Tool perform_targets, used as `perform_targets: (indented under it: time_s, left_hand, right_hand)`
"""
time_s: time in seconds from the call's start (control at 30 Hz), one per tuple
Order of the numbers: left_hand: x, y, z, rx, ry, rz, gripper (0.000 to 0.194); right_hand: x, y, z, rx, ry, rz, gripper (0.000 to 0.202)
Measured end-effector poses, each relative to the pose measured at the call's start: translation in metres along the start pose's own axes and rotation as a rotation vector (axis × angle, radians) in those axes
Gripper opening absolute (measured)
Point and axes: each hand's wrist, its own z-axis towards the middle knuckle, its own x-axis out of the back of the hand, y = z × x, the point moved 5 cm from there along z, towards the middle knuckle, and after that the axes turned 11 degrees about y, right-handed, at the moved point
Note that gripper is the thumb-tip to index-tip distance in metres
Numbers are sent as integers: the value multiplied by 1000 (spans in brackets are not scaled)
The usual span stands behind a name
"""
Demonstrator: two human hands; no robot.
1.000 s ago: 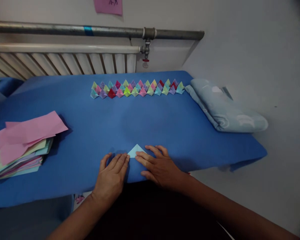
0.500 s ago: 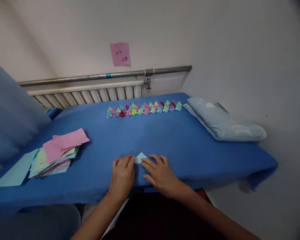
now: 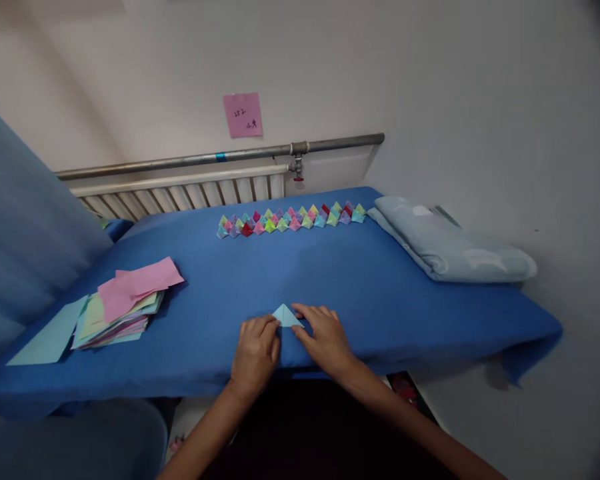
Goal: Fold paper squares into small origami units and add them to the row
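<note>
A small light blue folded paper triangle [image 3: 287, 316] lies on the blue cloth near the front edge, its point facing away from me. At its left corner is my left hand [image 3: 256, 350], fingers curled together and pressed on the paper. My right hand [image 3: 325, 337] has its thumb and forefinger apart around the right corner, fingertips at the paper. Further back, rows of folded colourful paper pieces [image 3: 295, 224] stand on the cloth.
A stack of coloured paper [image 3: 123, 313] and a pale blue sheet [image 3: 53, 333] lie at the left. A folded light blue blanket [image 3: 450, 243] rests at the right. Behind are a radiator [image 3: 180, 193], a pipe [image 3: 165, 163] and a pink note [image 3: 243, 115] on the wall.
More of the triangle now shows between my hands. The right thumb and forefinger have moved to its right corner, and the left fingers have curled in more. The view has shifted slightly.
</note>
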Motion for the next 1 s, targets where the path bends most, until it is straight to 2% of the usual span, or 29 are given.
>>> perform_targets:
  time_s: [0.17, 0.33, 0.5, 0.6, 0.73, 0.83, 1.0]
  left_hand:
    - [0, -1, 0, -4, 15, -18, 23]
    - [-1, -5, -1, 32, 21, -50, 19]
    - [-2, -13, -1, 135, 36, -103, 20]
    - [-4, -22, 0, 225, 58, -106, 28]
    - [-7, -26, 1, 274, 23, -174, 33]
    - [-4, -26, 2, 317, 23, -236, 25]
    - [0, -27, 3, 357, 16, -283, 19]
  right_hand:
    - [1, -4, 0, -1, -10, -32, 31]
    - [0, -7, -4, 66, 0, -63, 28]
    - [1, -10, -9, 139, 43, -39, 29]
    - [2, -13, -11, 171, 39, -40, 28]
    - [3, -15, -13, 213, 46, -37, 28]
    - [5, -13, -12, 189, 86, 41, 29]
    - [7, -4, -7, 43, 105, 124, 27]
